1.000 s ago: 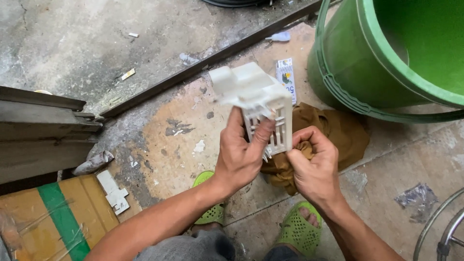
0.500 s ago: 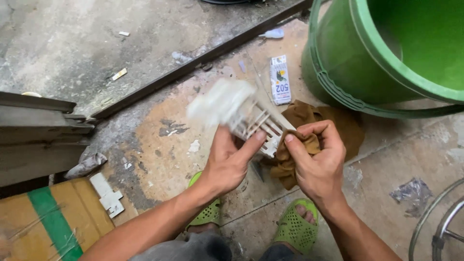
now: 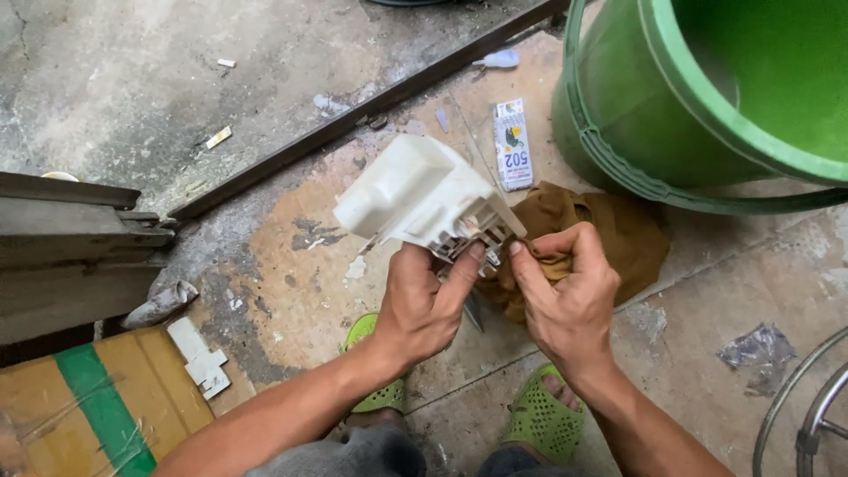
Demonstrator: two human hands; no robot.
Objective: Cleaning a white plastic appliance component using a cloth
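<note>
Left hand (image 3: 422, 305) gripping blocky cream-white plastic housing (image 3: 422, 196) from below, lifting it above stained concrete floor (image 3: 291, 283) for access, right hand (image 3: 565, 296) closing around crumpled brown cloth (image 3: 618, 234), pressing against its underside, seemingly wiping.

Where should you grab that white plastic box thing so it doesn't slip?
Probably by the blocky end of the white plastic part, coming from below as the left hand does: its sides are broad and flat, while the end near the right hand has thin ribs that look fragile.
</note>
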